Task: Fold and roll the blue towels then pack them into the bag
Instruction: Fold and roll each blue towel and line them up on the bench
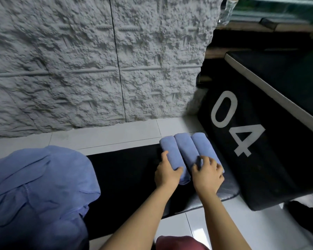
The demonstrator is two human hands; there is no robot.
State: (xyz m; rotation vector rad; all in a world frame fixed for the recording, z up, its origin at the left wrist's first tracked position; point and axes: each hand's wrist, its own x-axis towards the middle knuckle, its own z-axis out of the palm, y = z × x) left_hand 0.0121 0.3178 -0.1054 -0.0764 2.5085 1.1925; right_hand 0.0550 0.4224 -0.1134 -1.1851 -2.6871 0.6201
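Note:
Three rolled blue towels lie side by side on a black mat [126,174]: the left roll [171,150], the middle roll [185,147] and the right roll [202,145]. My left hand [167,173] grips the near end of the left roll, thumb on its right side. On the near ends of the middle and right rolls rests my right hand [207,175], fingers curled over them. A loose heap of blue towels [36,192] sits at the left on the mat. No bag can be made out for certain.
A black box marked "04" [251,141] stands right of the rolls, almost touching them. A rough grey wall [98,60] rises behind. White floor tiles [116,136] surround the mat. Something red [179,243] shows at the bottom edge.

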